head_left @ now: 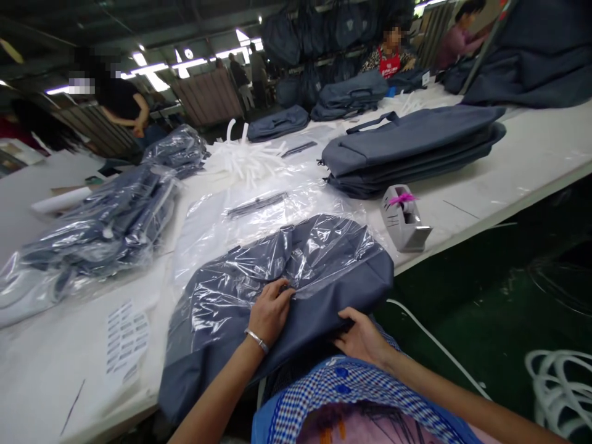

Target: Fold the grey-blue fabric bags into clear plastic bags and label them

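Note:
A grey-blue fabric bag (324,308) lies at the near edge of the white table (531,154), its far half inside a clear plastic sleeve (300,259). My left hand (271,314), with a silver bangle on the wrist, pinches the open edge of the sleeve on top of the bag. My right hand (363,336) grips the bag's near edge, fingers curled under the fabric. Flat clear sleeves (240,209) lie stacked just beyond the bag.
A grey tape dispenser (404,216) stands right of the bag. Wrapped bags (106,228) pile up at the left, unwrapped bags (407,148) at the back right. A sheet of labels (124,336) lies at the near left. Other people work at the far side. White cord (555,382) lies on the floor.

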{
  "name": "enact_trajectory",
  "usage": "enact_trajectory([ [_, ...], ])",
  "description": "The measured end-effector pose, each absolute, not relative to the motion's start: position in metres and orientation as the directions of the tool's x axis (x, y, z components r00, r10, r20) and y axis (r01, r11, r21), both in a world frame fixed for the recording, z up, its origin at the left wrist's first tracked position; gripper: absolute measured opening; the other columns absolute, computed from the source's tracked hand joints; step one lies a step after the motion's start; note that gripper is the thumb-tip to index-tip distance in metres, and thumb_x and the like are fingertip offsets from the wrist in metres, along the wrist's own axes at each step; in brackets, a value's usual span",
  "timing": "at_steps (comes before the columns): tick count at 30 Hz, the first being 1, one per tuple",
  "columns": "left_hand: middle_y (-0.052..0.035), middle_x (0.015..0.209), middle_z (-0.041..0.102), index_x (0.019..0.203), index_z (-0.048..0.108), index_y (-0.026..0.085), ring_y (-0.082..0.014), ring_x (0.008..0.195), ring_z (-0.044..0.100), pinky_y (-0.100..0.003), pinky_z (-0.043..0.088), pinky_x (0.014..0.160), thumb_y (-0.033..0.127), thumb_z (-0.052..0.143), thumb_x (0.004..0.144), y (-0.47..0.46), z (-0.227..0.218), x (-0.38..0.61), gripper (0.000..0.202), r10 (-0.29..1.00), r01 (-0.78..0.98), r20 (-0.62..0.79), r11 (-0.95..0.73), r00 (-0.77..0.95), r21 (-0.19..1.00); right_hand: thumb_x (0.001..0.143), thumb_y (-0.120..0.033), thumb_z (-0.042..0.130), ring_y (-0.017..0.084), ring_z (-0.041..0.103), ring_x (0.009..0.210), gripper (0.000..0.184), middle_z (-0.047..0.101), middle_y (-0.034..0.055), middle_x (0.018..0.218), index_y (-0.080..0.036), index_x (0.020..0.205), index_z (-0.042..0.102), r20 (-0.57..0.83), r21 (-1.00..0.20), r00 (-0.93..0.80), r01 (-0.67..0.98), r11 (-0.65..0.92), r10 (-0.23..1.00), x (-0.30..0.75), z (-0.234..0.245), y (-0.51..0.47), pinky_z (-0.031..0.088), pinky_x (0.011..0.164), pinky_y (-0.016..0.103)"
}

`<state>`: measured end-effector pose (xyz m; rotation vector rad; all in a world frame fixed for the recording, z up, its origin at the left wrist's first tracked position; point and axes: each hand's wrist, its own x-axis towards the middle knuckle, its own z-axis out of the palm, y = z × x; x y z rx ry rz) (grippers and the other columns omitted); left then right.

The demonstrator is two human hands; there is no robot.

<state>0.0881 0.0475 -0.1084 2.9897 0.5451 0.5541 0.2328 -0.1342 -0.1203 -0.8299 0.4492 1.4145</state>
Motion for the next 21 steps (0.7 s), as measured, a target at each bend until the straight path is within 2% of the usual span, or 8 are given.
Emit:
enact_trajectory([
  [2,-0.0087,0.129,0.061,0.104,0.069,0.02,-0.0228,0.118,0.057,-0.039,0.05,0.101,0.014,0.047,0.093,0.046,-0.107,0.089,0.025,0.344,0.318,0.345,-0.939,0.874,0.131,0.077,-0.027,0.07,0.023,0.07,0.094,0.032,0.075,0.0054,0.094,-0.019,0.107,0.061,-0.661,-0.239,0.084,-0.965,-0.104,0.746,0.233,-0.118,-0.135,0.056,0.09,0.041],
  [4,-0.0077,0.125,0.065,0.103,0.068,0.019,-0.0219,0.118,0.059,-0.039,0.05,0.102,0.015,0.047,0.094,0.045,-0.106,0.09,0.024,0.331,0.295,0.339,-0.943,0.881,0.153,0.076,-0.034,0.075,0.025,0.069,0.099,0.041,0.074,0.0073,0.099,-0.019,0.111,0.062,-0.615,-0.265,0.051,-0.953,-0.146,0.786,0.233,-0.118,-0.135,0.055,0.091,0.043],
  [10,-0.0047,0.115,0.072,0.114,0.065,0.021,-0.0197,0.106,0.068,-0.034,0.058,0.09,0.021,0.046,0.096,0.036,-0.095,0.081,0.026,0.464,0.41,0.296,-0.883,0.835,0.227,0.072,-0.023,0.078,0.023,0.067,0.101,0.025,0.075,0.0061,0.099,-0.015,0.095,0.069,-0.492,-0.413,0.185,-0.91,-0.041,0.85,0.233,-0.137,-0.128,0.052,0.096,0.041],
  [14,-0.0049,0.126,0.067,0.124,0.06,0.023,-0.0189,0.115,0.064,-0.034,0.054,0.096,0.026,0.043,0.098,0.022,-0.076,0.073,0.032,0.452,0.41,0.249,-0.889,0.857,0.205,0.072,-0.026,0.079,0.023,0.067,0.1,0.025,0.075,0.0058,0.097,-0.015,0.094,0.071,-0.396,-0.446,0.224,-0.894,0.027,0.89,0.236,-0.143,-0.114,0.052,0.095,0.043],
  [16,-0.0091,0.137,0.058,0.135,0.052,0.021,-0.0237,0.126,0.056,-0.041,0.051,0.101,0.037,0.049,0.095,0.015,-0.07,0.071,0.043,0.405,0.38,0.212,-0.913,0.889,0.151,0.071,-0.027,0.079,0.023,0.068,0.096,0.027,0.075,0.0046,0.095,-0.016,0.094,0.071,-0.379,-0.46,0.244,-0.886,0.047,0.893,0.238,-0.138,-0.106,0.052,0.093,0.042],
  [18,-0.0156,0.147,0.047,0.144,0.039,0.015,-0.0313,0.133,0.047,-0.05,0.048,0.104,0.048,0.06,0.086,0.008,-0.066,0.071,0.07,0.388,0.378,0.199,-0.922,0.9,0.086,0.072,-0.028,0.079,0.023,0.068,0.094,0.026,0.075,0.0042,0.095,-0.016,0.094,0.072,-0.363,-0.482,0.261,-0.874,0.06,0.895,0.239,-0.128,-0.097,0.053,0.092,0.041],
  [19,-0.0178,0.149,0.043,0.147,0.034,0.013,-0.0338,0.135,0.044,-0.052,0.046,0.104,0.048,0.066,0.082,0.005,-0.066,0.071,0.08,0.402,0.399,0.203,-0.915,0.893,0.059,0.072,-0.029,0.078,0.023,0.068,0.094,0.025,0.075,0.0044,0.094,-0.016,0.093,0.073,-0.35,-0.496,0.271,-0.866,0.068,0.897,0.239,-0.121,-0.093,0.053,0.091,0.041],
  [21,-0.0182,0.151,0.04,0.15,0.028,0.014,-0.0349,0.136,0.042,-0.053,0.046,0.104,0.033,0.069,0.079,0.0,-0.066,0.075,0.084,0.462,0.472,0.241,-0.881,0.853,0.018,0.074,-0.031,0.077,0.025,0.068,0.096,0.024,0.075,0.0054,0.094,-0.016,0.091,0.073,-0.315,-0.53,0.298,-0.843,0.093,0.901,0.239,-0.106,-0.086,0.053,0.09,0.041],
])
